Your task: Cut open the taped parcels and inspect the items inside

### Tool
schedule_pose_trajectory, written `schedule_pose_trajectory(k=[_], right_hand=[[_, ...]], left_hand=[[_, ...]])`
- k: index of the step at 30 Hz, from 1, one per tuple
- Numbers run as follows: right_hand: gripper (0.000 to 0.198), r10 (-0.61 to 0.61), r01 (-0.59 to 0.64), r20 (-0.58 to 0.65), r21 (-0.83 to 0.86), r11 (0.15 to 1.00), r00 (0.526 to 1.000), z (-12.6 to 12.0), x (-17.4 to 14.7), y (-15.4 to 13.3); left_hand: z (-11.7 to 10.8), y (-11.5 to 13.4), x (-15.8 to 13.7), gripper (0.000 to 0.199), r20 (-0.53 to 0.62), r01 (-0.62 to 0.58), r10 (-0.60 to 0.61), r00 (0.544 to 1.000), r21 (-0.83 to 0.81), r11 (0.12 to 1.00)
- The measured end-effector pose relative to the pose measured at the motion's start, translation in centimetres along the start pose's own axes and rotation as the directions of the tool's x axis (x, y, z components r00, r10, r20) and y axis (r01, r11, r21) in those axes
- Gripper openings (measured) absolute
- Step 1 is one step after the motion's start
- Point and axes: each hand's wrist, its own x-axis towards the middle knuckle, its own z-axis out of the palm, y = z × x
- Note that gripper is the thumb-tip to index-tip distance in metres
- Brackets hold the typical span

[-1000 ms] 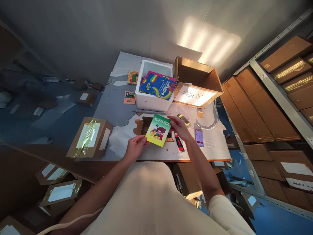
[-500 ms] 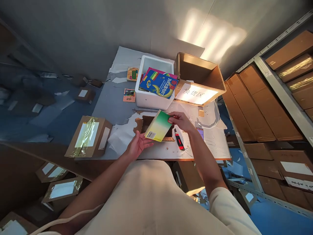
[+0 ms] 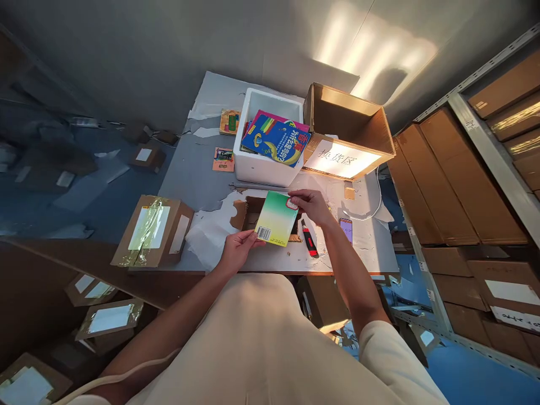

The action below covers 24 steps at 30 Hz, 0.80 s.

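Observation:
A thin green-to-yellow book (image 3: 277, 220) with a barcode on its lower left is held between both hands. My left hand (image 3: 237, 251) pinches its lower left corner, thumb on top. At the upper right corner, my right hand (image 3: 311, 206) grips the book. Beneath it, partly covered, lies an opened cardboard box (image 3: 239, 215) on the table. A red and black box cutter (image 3: 309, 241) rests just right of the book. Behind, a white foam box (image 3: 265, 174) holds several books, a blue one (image 3: 276, 139) on top.
A cardboard box with a handwritten label (image 3: 342, 160) stands back right. Two small books (image 3: 223, 159) lie left of the foam box. A taped carton (image 3: 152, 230) sits at the table's left edge, a phone (image 3: 346, 230) at the right. Shelves of cartons (image 3: 468, 185) rise on the right.
My left fingers, earlier spread under the book's edge, have closed on its corner. The book has turned more upright and flatter to view, and a red-edged mark at its upper right now shows.

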Motion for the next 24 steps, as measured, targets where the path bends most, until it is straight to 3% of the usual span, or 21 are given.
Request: schedule_pose_trajectory(k=[3,5,8,11,14,18,21,24], right_hand=[[0.042,0.001,-0.011,0.083,0.113,0.994,0.997,-0.2,-0.5,-0.3],[0.046,-0.033,0.005,0.162,0.173,0.985,0.986,0.0,-0.8,-0.6],[0.051,-0.103,0.073,0.233,0.133,0.988,0.967,0.6,-1.0,-1.0],[0.040,-0.080,0.047,0.276,0.125,0.991,0.958,0.8,-0.7,-1.1],[0.036,-0.022,-0.014,0.235,0.154,0.988,0.972,0.2,-0.4,-0.9],[0.038,0.040,-0.057,0.145,0.113,0.992,0.989,-0.8,0.1,-0.8],[0.041,0.073,-0.084,0.139,0.074,0.994,0.988,-1.0,0.4,-0.7],[0.043,0.072,-0.086,0.140,0.094,0.992,0.988,-0.9,0.8,-0.5]], left_hand=[[0.0,0.0,0.1,0.038,0.051,0.037,-0.032,0.998,-0.084,0.996],[0.3,0.1,0.1,0.033,0.135,0.127,-0.107,0.985,-0.152,0.980],[1.1,0.4,-0.2,0.032,0.296,0.307,-0.241,0.924,-0.202,0.930],[1.4,0.6,-0.3,0.036,0.345,0.369,-0.292,0.892,-0.182,0.911],[0.7,0.6,-0.1,0.046,0.259,0.286,-0.235,0.937,-0.178,0.941],[-0.9,0.5,0.3,0.060,0.088,0.080,-0.068,0.994,-0.136,0.988],[-1.3,0.6,0.2,0.054,-0.020,-0.011,0.011,1.000,0.023,1.000],[-1.0,0.5,0.2,0.050,-0.081,-0.014,0.017,0.997,0.036,0.999]])
